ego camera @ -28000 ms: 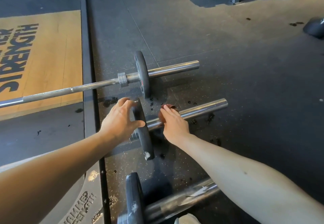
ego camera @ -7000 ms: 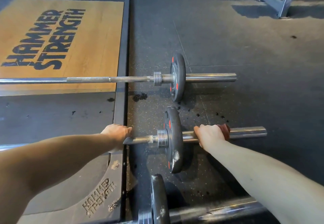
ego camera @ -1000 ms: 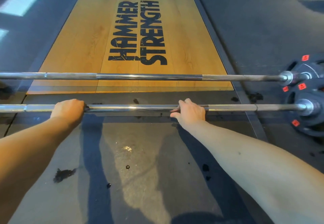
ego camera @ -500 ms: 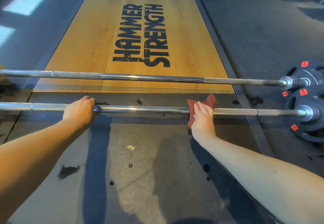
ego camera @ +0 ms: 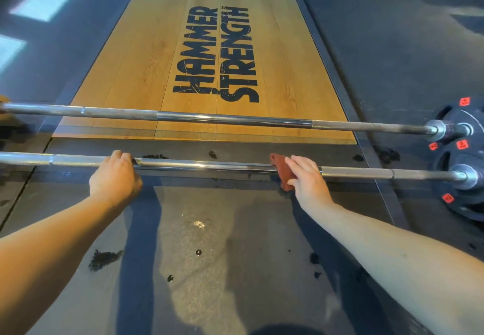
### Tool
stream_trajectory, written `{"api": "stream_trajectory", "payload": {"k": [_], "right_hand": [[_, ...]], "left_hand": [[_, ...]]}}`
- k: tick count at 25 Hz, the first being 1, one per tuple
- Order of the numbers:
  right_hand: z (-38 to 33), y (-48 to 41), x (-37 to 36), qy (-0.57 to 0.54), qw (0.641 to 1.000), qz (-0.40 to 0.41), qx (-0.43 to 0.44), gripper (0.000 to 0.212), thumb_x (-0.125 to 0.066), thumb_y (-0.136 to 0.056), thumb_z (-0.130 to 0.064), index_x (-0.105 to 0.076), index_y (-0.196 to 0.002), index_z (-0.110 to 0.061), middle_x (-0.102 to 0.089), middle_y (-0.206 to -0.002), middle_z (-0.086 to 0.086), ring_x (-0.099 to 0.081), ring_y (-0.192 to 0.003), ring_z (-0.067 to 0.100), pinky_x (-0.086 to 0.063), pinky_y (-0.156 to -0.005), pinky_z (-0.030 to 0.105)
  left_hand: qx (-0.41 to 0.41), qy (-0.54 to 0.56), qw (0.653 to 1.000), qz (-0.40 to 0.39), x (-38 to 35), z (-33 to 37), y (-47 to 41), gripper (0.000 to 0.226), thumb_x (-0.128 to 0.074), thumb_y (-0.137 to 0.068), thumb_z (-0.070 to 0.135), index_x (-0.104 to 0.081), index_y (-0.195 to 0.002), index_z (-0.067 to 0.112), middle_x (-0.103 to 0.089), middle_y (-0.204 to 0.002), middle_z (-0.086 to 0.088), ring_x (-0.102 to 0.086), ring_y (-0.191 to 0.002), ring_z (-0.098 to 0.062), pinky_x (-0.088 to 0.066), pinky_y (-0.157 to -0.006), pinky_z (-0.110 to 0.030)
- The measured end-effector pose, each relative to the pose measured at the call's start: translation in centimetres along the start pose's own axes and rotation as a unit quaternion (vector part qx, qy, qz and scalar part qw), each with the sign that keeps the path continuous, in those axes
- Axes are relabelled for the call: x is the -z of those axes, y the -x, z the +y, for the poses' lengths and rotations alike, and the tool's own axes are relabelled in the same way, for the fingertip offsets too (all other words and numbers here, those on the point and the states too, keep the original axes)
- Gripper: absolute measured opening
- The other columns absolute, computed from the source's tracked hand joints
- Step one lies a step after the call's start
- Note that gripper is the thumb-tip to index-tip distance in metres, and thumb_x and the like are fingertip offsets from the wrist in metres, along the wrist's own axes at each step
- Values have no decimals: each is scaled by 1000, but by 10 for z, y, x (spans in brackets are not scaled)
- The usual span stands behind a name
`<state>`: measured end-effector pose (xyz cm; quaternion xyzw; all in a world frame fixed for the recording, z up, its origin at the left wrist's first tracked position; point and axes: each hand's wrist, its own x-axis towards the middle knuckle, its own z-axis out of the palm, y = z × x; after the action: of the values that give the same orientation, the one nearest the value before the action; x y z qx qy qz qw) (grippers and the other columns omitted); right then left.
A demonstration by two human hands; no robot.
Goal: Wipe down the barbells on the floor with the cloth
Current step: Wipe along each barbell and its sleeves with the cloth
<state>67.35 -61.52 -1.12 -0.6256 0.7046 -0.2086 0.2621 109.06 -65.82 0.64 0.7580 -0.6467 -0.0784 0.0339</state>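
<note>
A: What is around the hands?
B: A wooden platform [ego camera: 136, 72] with the black words HAMMER STRENGTH lies far from them. Dark rubber floor [ego camera: 235, 282] with several black stains [ego camera: 104, 258] is on the near side.
A: How many of each thing?
B: Two barbells lie from left to right: the far barbell [ego camera: 235, 119] over the platform's near edge and the near barbell [ego camera: 209, 164] over the rubber. At the right are two black plates with red labels, the far plate [ego camera: 451, 113] and the near plate [ego camera: 461, 209]. There is one cloth [ego camera: 280, 168].
A: And the grips?
B: The left hand [ego camera: 115, 177] is curled round the near barbell's shaft. The right hand [ego camera: 307, 177] clamps the red-brown cloth over the same shaft, further right, and hides that part of it
</note>
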Motion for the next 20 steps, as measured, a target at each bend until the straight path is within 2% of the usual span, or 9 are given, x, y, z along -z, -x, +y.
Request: {"api": "stream_trajectory", "payload": {"k": [2, 4, 7, 10, 12, 14, 17, 20], "right_hand": [[2, 1, -8, -15, 999, 25, -31, 51, -60, -101, -11, -48, -150, -14, -42, -157, 7, -39, -143, 21, -25, -117, 20], [-11, -1, -30, 13, 999, 24, -39, 59, -62, -99, -13, -41, -154, -15, -37, -160, 3, -32, -149, 23, -24, -123, 34], [-64, -11, -64, 65, 998, -19, 13, 62, -62, -100, -16, -36, -157, -16, -36, -161, 1, -30, -150, 22, -24, -124, 36], [-164, -25, -123, 79, 987, -88, 106, 61, -61, -101, -10, -35, -156, -12, -39, -158, 5, -32, -148, 24, -28, -122, 37], [-224, -31, -162, 98, 978, -118, 139, 60, -64, -98, -8, -38, -153, -10, -47, -150, 8, -39, -142, 27, -36, -116, 39], [-254, -36, -185, 130, 974, -116, 145, 65, -70, -94, -9, -40, -151, -12, -51, -143, 9, -45, -136, 29, -45, -110, 41], [-238, -31, -166, 125, 972, -142, 141, 73, -68, -94, -4, -33, -157, -13, -41, -155, 8, -38, -143, 29, -40, -116, 41], [-166, -21, -116, 97, 982, -136, 90, 66, -58, -100, -2, -32, -159, -16, -31, -163, 2, -30, -149, 25, -28, -120, 33]], "left_hand": [[-11, 13, 1000, 1, 0, -4, -1, 38, -65, -93, 14, -59, -129, 5, -56, -126, -15, -60, -107, -35, -56, -86, -51], [-11, 25, 1000, 5, 3, -17, -6, 37, -66, -93, 14, -59, -128, 5, -55, -127, -15, -59, -110, -35, -55, -89, -52], [7, 38, 999, 26, 6, -44, -13, 35, -63, -93, 12, -62, -127, 5, -55, -127, -16, -55, -115, -36, -53, -94, -53], [-23, 55, 998, 23, 6, -60, -16, 37, -58, -94, 6, -65, -130, 10, -55, -132, -10, -51, -120, -30, -50, -102, -50], [-26, 68, 997, 8, 7, -61, -17, 41, -57, -94, 5, -65, -133, 13, -53, -135, -6, -49, -123, -27, -47, -107, -46], [-27, 52, 998, 0, 7, -62, -17, 44, -57, -95, 8, -62, -137, 15, -51, -137, -4, -46, -125, -26, -46, -108, -44], [-29, -8, 999, -26, 11, -65, -14, 46, -56, -97, 18, -55, -143, 19, -47, -141, -3, -40, -129, -26, -46, -106, -43], [-35, -102, 994, -34, 12, -55, -12, 48, -55, -98, 32, -51, -142, 17, -47, -141, -6, -39, -128, -29, -43, -105, -41]]}}
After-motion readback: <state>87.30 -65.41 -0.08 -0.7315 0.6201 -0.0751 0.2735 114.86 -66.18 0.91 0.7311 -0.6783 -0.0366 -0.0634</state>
